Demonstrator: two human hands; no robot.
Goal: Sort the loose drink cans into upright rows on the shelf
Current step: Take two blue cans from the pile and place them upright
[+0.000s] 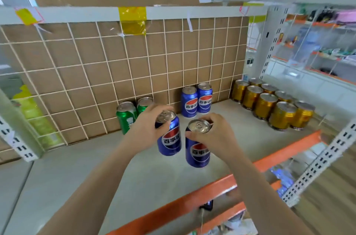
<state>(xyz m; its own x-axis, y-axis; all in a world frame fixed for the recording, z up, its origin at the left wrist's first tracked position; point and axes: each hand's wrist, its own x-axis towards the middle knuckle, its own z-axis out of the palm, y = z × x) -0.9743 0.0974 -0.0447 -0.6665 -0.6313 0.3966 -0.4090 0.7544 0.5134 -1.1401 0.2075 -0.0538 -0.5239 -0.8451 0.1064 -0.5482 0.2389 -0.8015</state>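
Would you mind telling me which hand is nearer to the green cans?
Left. The left hand, holding a blue can, is just in front of the green cans; the right hand, holding a second blue can, is farther off to their right.

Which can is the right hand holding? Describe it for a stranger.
Look at the grey shelf with the orange front edge. Of four blue cans there, two stand by the wire back and two are held. Yours is the blue can nearest the orange edge, right hand gripping its top.
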